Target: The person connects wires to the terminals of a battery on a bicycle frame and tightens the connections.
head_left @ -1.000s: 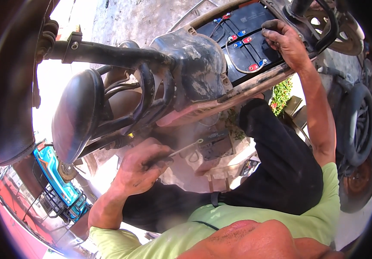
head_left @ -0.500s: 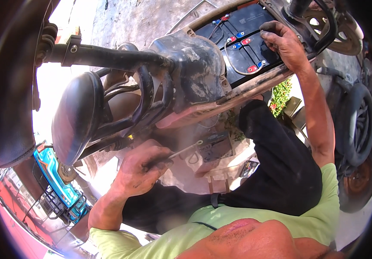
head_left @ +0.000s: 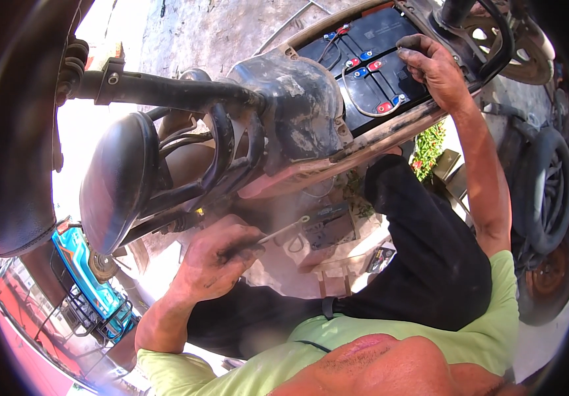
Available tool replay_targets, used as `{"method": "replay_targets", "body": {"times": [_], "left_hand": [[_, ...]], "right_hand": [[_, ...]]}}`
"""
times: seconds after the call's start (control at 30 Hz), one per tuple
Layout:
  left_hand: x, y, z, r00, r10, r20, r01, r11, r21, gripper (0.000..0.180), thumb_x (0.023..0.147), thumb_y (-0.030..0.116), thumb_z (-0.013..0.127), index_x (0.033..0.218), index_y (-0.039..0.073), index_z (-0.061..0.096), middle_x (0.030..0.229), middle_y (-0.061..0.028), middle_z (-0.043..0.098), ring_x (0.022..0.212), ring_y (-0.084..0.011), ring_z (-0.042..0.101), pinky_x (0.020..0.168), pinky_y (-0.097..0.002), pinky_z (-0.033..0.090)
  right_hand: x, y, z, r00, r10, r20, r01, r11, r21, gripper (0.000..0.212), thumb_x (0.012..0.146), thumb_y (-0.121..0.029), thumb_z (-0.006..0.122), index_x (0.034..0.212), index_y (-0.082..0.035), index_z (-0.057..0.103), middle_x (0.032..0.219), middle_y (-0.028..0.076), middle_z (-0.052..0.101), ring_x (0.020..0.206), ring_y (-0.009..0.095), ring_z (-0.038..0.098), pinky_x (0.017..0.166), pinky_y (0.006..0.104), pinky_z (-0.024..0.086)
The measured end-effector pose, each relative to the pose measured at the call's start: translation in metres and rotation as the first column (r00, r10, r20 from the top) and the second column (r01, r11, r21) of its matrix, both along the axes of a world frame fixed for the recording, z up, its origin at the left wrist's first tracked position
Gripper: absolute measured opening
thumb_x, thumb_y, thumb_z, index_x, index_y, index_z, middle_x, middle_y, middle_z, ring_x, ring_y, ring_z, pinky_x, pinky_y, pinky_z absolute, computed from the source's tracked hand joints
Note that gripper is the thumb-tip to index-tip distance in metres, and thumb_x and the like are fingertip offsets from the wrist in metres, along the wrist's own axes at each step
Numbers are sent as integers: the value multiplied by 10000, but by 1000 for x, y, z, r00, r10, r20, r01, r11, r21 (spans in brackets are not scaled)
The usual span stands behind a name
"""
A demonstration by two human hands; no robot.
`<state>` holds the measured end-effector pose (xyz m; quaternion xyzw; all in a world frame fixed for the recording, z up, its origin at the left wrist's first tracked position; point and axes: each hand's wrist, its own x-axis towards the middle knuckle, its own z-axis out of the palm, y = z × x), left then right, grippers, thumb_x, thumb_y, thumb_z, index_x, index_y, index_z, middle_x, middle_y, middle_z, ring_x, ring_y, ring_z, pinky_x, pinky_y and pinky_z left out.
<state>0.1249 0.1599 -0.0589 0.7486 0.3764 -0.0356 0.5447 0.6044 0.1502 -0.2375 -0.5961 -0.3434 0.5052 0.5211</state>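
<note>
The left hand grips a thin grey metal ring spanner. The right hand curls its fingers above the black rectangular batteries' right edge; whether they pinch something, I cannot tell. One curved pale cable seems already connected; its tightness is unclear.

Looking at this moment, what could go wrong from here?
The wrench in the left hand looks metal; if it bridged the red and blue terminals on the black batteries, it might spark or short.

The right hand is bare and close above the batteries, so straying fingers could touch terminals. Its fingertips are nearly pinched; anything small there, which I can't make out, might drop among the batteries.
</note>
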Motion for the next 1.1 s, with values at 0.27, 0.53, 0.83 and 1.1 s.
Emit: {"method": "replay_targets", "body": {"times": [0.27,0.53,0.83,1.1], "left_hand": [[0,0,0,1000,-9,-14,9,1000,-5,245,884,-11,748,1126,-41,731,962,-127,681,838,-242,682,755,-331,527],[5,3,2,998,-41,-41,41,999,11,273,876,-26,738,1149,-42,720,964,-135,673,854,-237,689,754,-323,532],[53,-5,-4,941,339,-4,-313,862,-399,235,1027,17,659,1253,-45,669,1070,-38,712,963,-100,642,885,-272,523],[180,21,-71,886,418,203,-340,881,-328,252,1030,156,732,1156,-61,711,904,-12,691,823,-69,603,710,-248,486]], "right_hand": [[-1,0,0,1000,-14,-20,15,999,31,213,1019,-196,755,1180,-60,725,858,-71,617,717,16,499,640,182,397],[-2,0,1,1000,10,-11,-10,999,44,216,1009,-182,765,1178,-54,723,854,-66,615,714,25,501,645,189,392],[1,4,-5,999,35,-7,-35,998,56,240,983,-161,775,1196,-63,723,891,-56,642,740,32,536,669,199,419],[-1,-2,4,997,76,30,-76,997,32,276,959,-186,799,1191,-53,730,928,-44,667,789,43,569,715,205,468]]}}
